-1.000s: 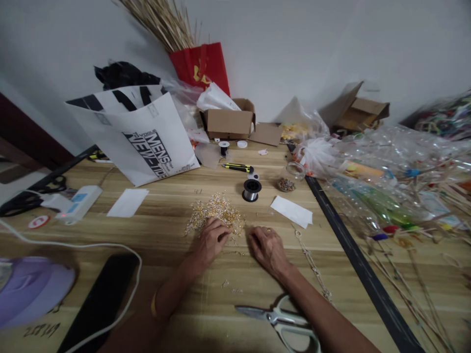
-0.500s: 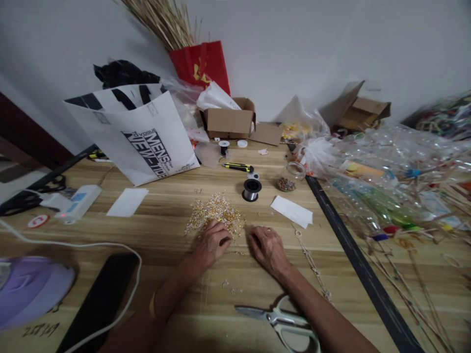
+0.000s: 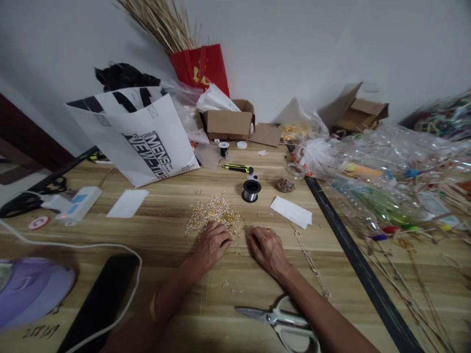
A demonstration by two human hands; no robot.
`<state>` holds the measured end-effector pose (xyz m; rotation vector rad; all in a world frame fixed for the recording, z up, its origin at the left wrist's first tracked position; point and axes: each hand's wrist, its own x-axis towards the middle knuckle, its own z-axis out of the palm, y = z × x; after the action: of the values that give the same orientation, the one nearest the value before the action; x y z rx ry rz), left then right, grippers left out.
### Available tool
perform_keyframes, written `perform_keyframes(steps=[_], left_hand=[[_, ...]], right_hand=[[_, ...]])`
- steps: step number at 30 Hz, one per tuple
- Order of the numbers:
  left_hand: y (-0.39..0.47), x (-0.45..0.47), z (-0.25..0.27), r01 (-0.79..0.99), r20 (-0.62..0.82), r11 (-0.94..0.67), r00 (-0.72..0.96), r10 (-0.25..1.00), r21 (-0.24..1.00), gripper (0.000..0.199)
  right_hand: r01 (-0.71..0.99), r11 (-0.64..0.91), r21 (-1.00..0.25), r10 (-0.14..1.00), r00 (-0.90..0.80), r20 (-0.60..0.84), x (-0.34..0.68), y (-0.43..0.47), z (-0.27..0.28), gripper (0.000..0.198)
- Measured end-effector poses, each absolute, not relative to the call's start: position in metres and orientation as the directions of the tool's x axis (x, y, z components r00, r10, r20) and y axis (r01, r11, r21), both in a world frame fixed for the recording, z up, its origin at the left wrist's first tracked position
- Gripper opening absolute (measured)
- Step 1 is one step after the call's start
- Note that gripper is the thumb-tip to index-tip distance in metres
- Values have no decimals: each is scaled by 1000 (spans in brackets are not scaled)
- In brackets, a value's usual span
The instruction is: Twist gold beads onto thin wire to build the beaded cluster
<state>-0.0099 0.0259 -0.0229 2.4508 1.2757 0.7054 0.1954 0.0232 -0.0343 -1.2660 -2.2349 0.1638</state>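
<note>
A loose pile of tiny gold and clear beads (image 3: 213, 211) lies on the wooden table. At its near edge rests my left hand (image 3: 214, 240), its fingers bent and closed, the tips partly hidden among the beads. My right hand (image 3: 268, 246) lies to the right of the pile with curled fingers; what is under them, if anything, is hidden. Between the hands is a short row of small beads (image 3: 235, 253). Nearer to me sit a few more clear beads (image 3: 235, 291). White-handled scissors (image 3: 275, 318) lie beside my right forearm, partly under it.
Behind the beads are a wire spool (image 3: 251, 191), a yellow-black cutter knife (image 3: 237, 168) and a glass jar (image 3: 290, 177). A knotted cord (image 3: 311, 262) runs along the right. A black phone (image 3: 103, 299), white cable and power strip (image 3: 81, 206) occupy the left; plastic bottles (image 3: 382, 196) crowd the right.
Both hands keep nearly the same place and pose. The view has shifted very slightly.
</note>
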Motion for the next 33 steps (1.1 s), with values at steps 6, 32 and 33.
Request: perform_keyframes(steps=[6,32,33], left_hand=[[26,-9,-23,689,286,-568,491,823,450,10],[25,-8,-22,700,285,-563,485,826,440,12],[25,-8,-22,698,290,-563,483,826,441,12]], right_hand=[[753,552,-359,816,-397,420,195,23,-33,14],[751,558,-353,809,-396,435,195,23,-35,13],[751,558,-354,808,-395,437,195,24,-36,13]])
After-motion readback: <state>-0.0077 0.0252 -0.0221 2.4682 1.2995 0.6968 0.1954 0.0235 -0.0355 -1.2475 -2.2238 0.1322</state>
